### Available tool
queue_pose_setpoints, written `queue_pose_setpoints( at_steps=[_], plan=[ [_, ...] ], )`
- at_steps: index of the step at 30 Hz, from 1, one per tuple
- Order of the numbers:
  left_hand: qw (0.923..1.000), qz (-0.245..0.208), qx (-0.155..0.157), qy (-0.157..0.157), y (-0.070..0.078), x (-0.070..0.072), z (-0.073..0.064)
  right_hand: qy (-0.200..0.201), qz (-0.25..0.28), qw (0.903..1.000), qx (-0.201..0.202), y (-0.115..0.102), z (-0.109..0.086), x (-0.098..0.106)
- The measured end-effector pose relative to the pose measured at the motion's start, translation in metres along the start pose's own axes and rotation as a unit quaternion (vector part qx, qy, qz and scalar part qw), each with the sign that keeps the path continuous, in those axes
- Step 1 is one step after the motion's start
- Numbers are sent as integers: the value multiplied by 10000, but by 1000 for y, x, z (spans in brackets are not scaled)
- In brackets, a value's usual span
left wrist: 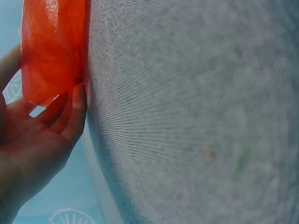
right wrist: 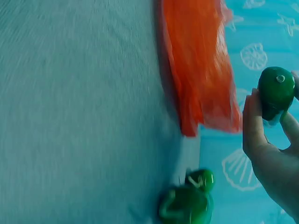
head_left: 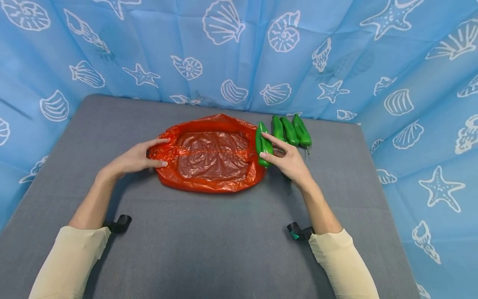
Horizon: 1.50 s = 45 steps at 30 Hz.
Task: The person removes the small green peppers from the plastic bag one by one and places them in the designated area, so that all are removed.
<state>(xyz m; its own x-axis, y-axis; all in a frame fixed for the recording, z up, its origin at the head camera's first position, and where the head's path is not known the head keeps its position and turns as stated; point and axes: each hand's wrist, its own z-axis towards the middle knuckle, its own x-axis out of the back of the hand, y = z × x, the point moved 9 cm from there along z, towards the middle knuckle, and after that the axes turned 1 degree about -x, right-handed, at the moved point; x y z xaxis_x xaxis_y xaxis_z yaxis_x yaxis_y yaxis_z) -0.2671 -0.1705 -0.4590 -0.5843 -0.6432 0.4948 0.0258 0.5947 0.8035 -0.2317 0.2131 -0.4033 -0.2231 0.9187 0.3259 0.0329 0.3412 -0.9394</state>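
Note:
An orange plastic bag (head_left: 214, 187) lies on the table with its mouth spread wide. At its left end my left hand (head_left: 136, 157) holds the rim; in the left wrist view, fingers (left wrist: 77, 109) press against the bag's outer side. A long green pepper (head_left: 263, 145) is pinched between the thumb and fingers of my right hand (head_left: 289, 162), above the right rim of the bag. The right wrist view shows this pepper (right wrist: 276, 91) end-on, raised off the table. Behind the right hand lie three more green peppers (head_left: 290, 131), side by side.
The grey cloth-covered table (head_left: 209, 241) runs back to a blue curtain (head_left: 239, 62) with white shells and starfish. Small black cameras (head_left: 118, 224) sit on both wrists. A tiny green scrap (left wrist: 243, 159) shows on the cloth in the left wrist view.

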Motion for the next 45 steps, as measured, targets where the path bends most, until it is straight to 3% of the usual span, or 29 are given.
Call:
queue_pose_setpoints(
  at_steps=[8, 26, 45],
  plan=[
    [10000, 39, 21, 14, 0, 1, -1, 238, -236, 9992, -198, 6, -10, 27],
    [10000, -34, -20, 23, -1, 0, -1, 479, -437, 9959, -630, 35, -42, 65],
    [10000, -63, 8, 9, -2, 0, 0, 588, -753, 9918, -849, 60, -62, 88]
  ],
)
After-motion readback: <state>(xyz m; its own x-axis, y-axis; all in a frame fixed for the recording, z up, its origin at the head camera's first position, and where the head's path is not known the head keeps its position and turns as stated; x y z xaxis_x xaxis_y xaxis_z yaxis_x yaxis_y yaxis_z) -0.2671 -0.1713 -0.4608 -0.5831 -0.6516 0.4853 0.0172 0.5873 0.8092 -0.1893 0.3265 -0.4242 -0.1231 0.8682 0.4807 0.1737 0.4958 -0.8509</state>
